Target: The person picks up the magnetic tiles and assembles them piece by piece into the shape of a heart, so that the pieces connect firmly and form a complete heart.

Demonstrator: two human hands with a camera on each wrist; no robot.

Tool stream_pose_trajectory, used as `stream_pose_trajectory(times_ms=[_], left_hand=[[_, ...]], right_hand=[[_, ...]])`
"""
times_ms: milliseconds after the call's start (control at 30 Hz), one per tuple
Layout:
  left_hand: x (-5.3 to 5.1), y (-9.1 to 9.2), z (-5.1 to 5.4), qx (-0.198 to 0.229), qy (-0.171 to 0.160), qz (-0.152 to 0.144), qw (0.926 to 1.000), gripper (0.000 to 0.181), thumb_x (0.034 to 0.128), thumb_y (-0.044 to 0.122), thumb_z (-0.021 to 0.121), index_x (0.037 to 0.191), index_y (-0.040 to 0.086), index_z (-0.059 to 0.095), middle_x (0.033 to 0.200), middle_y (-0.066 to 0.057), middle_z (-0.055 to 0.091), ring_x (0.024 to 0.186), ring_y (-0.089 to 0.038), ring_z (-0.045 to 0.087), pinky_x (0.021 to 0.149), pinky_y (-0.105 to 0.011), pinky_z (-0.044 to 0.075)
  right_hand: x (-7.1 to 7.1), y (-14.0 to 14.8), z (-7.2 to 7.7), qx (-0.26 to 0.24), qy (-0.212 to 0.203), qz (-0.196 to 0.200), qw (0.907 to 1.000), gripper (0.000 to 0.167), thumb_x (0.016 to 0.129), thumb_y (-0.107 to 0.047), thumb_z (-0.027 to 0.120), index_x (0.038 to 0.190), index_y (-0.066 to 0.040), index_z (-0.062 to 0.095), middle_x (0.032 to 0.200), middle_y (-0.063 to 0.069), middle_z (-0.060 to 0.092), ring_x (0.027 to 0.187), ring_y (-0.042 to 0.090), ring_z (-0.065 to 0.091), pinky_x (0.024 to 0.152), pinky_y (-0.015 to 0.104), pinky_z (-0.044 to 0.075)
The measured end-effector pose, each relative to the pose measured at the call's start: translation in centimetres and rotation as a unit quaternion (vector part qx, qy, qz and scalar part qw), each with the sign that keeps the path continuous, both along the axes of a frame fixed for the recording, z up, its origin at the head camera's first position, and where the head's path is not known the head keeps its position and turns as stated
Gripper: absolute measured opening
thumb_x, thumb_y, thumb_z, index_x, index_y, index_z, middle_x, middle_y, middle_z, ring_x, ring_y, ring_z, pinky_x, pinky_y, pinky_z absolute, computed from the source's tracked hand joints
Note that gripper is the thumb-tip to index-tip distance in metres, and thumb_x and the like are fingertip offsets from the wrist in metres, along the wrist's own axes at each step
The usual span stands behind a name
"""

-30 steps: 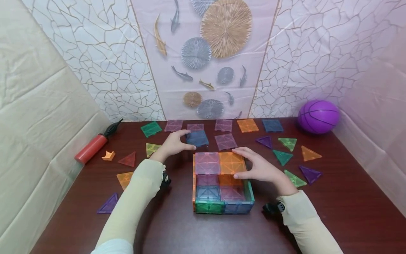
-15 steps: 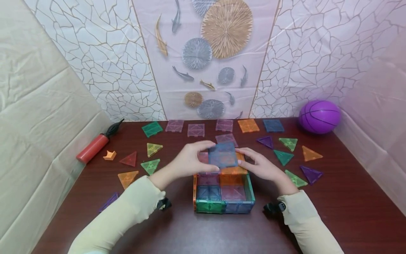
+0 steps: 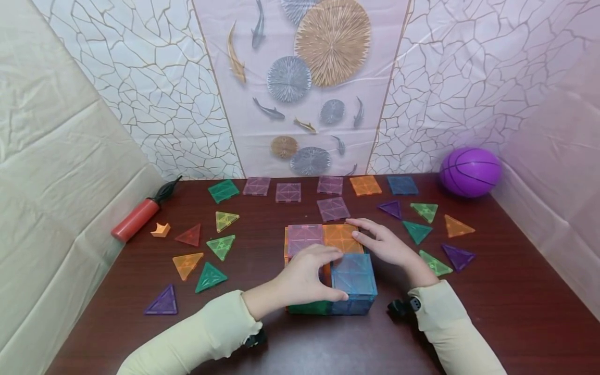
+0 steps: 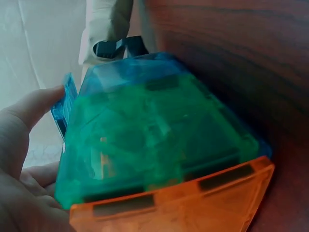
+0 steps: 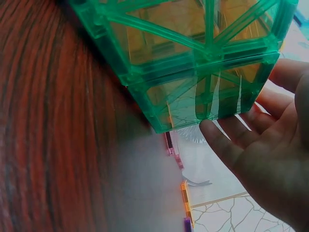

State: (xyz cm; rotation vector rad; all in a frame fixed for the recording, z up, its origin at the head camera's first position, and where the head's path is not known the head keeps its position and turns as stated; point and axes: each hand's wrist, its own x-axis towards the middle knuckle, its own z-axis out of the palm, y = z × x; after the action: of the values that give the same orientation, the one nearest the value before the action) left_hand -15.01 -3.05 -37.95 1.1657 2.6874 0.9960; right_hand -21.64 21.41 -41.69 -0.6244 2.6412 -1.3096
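A low box of translucent magnetic tiles (image 3: 307, 308) stands mid-table. A pink square tile (image 3: 304, 237) and an orange square tile (image 3: 343, 237) lie over its back half. My left hand (image 3: 300, 278) pinches a blue square tile (image 3: 354, 273) by its left side, over the box's front right quarter. Seen from the left wrist, the thumb touches that tile's edge beside the green wall (image 4: 140, 135). With fingers fairly straight, my right hand (image 3: 386, 254) rests at the back right corner, touching the orange tile. The right wrist view shows its fingertips by the green side wall (image 5: 203, 58).
Loose square tiles, including a pink one (image 3: 333, 209), line the back. Triangles lie at both sides, such as a green one (image 3: 211, 277) and a purple one (image 3: 458, 258). A red hand pump (image 3: 136, 220) is far left; a purple ball (image 3: 471, 172) is back right.
My left hand has carried the blue tile from the back of the table, over the box, to its front right quarter. The right hand has stayed at the back right corner.
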Motion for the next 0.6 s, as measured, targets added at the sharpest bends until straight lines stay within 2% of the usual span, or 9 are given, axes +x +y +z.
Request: stream_pose_trajectory(times_ms=[200, 333, 600], left_hand=[[0.39, 0.14, -0.6, -0.021, 0.046, 0.012, 0.9986, 0.071, 0.0731, 0.043, 0.082, 0.131, 0.008, 0.06, 0.128, -0.003, 0.062, 0.119, -0.017, 0.052, 0.098, -0.036, 0.046], [0.53, 0.14, -0.82, -0.023, 0.061, 0.017, 0.9977, 0.071, 0.0734, 0.044, 0.081, 0.131, 0.007, 0.06, 0.128, -0.003, 0.062, 0.119, -0.018, 0.052, 0.099, -0.04, 0.044], [0.76, 0.1, -1.05, -0.031, 0.053, 0.028, 0.9978, 0.074, 0.0741, 0.047, 0.081, 0.133, 0.009, 0.058, 0.134, -0.003, 0.058, 0.124, -0.019, 0.048, 0.103, -0.046, 0.04]], right_hand=[[-0.08, 0.04, -0.17, -0.006, 0.0, 0.004, 1.0, 0.05, 0.101, -0.032, 0.049, 0.143, -0.004, 0.045, 0.144, 0.018, 0.046, 0.133, 0.038, 0.04, 0.104, 0.062, 0.032], [-0.08, 0.09, -0.2, -0.006, 0.001, 0.004, 1.0, 0.05, 0.101, -0.032, 0.049, 0.143, -0.004, 0.045, 0.144, 0.018, 0.046, 0.133, 0.038, 0.04, 0.104, 0.062, 0.031], [0.01, 0.01, -0.15, -0.007, 0.0, -0.001, 1.0, 0.05, 0.101, -0.033, 0.049, 0.142, -0.004, 0.045, 0.144, 0.019, 0.045, 0.133, 0.039, 0.039, 0.104, 0.064, 0.03]])
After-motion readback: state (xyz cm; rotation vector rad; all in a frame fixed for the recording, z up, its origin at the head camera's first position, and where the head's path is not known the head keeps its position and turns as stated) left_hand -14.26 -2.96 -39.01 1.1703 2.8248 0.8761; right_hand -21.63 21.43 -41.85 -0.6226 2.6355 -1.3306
